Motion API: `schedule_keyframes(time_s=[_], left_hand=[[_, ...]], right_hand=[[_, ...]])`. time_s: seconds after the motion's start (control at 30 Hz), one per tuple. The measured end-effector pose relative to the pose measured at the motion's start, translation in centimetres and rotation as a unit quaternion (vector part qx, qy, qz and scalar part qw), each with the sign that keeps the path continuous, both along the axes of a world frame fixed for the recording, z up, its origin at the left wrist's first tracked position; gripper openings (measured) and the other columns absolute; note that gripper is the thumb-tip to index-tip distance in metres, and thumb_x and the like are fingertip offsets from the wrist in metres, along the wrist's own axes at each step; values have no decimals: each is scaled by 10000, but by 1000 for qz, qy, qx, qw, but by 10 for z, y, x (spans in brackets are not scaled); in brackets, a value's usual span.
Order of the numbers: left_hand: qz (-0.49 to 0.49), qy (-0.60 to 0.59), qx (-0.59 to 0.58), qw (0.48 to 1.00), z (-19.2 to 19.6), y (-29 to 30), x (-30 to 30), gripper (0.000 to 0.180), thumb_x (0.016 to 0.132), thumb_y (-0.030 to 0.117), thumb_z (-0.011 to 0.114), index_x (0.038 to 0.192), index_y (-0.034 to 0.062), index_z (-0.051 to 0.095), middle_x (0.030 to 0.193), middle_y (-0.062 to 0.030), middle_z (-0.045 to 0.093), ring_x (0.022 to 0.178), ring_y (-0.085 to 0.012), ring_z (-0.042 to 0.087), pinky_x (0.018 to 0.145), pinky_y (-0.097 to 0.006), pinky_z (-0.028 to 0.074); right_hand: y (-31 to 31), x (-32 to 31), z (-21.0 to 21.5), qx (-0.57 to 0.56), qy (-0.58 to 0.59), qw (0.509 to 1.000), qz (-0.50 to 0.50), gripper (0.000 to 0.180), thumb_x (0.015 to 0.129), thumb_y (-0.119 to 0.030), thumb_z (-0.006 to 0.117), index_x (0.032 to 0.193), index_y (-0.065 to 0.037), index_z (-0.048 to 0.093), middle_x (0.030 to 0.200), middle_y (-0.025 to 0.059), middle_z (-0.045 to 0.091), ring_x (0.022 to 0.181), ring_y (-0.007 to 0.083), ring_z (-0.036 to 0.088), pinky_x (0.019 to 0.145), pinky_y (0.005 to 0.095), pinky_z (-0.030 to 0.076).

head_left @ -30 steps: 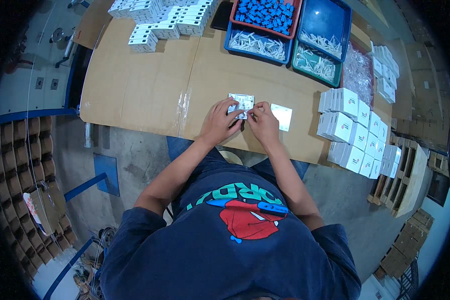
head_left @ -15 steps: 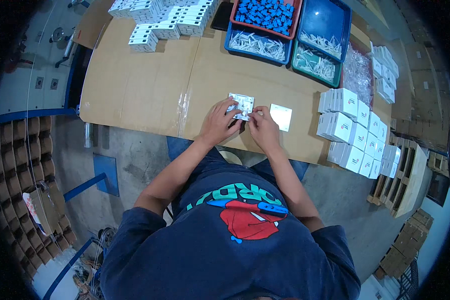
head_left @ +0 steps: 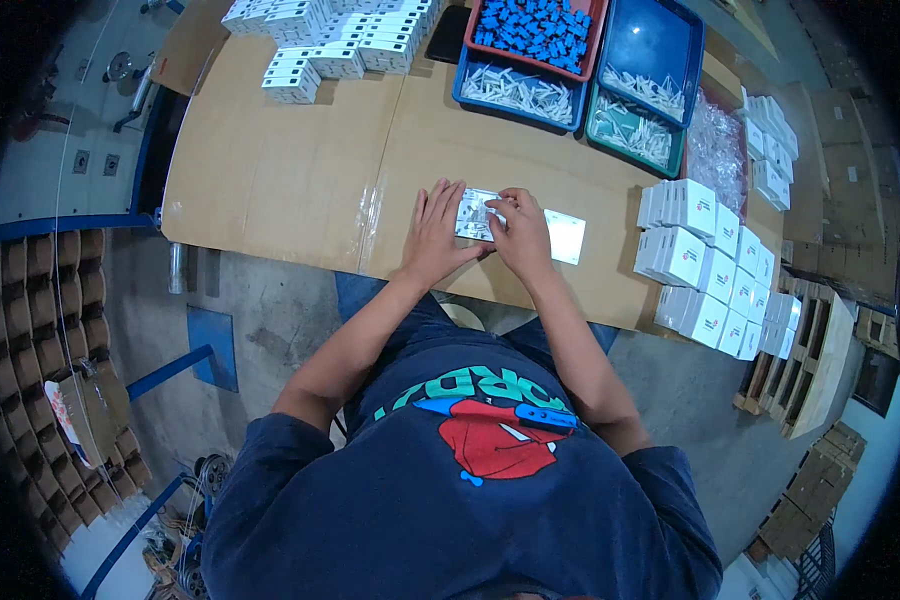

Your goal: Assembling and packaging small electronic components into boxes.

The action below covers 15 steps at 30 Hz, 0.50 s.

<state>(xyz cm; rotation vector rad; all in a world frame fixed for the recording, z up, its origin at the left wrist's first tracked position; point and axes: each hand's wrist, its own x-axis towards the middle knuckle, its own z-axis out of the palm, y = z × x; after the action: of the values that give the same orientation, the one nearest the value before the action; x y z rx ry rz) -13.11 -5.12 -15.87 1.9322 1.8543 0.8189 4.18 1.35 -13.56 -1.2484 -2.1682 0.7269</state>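
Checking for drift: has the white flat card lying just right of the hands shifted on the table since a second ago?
No. The white card lies where it did, by the right hand, same gap to the white box stack.

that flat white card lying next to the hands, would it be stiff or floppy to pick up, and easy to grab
The flat white card lies flush on the cardboard-covered table, so it is probably thin, light and somewhat bendy. With no raised edge showing, it may need sliding to the table edge or prying with a fingernail. It looks unlikely to roll or tip.
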Motion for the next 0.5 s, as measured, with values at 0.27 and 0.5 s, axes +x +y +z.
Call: schedule_keyframes(time_s=[0.27,0.5], left_hand=[[-6,17,-7,1000,-5,0,-2,1019,749,501,815,1529,15,377,1548,-157,444,1500,-331,330,1248,-559,168],[-11,13,-8,1000,-1,2,-2,993,758,491,810,1530,31,388,1551,-143,446,1494,-331,341,1245,-553,177]], right_hand=[[-1,-2,-2,-1,-42,999,12,203,812,-122,748,1013,-95,753,1139,99,606,1007,297,600,892,447,469],[1,-2,-2,25,-51,998,25,204,808,-149,767,1006,-101,764,1151,116,603,1014,299,601,889,449,474]])
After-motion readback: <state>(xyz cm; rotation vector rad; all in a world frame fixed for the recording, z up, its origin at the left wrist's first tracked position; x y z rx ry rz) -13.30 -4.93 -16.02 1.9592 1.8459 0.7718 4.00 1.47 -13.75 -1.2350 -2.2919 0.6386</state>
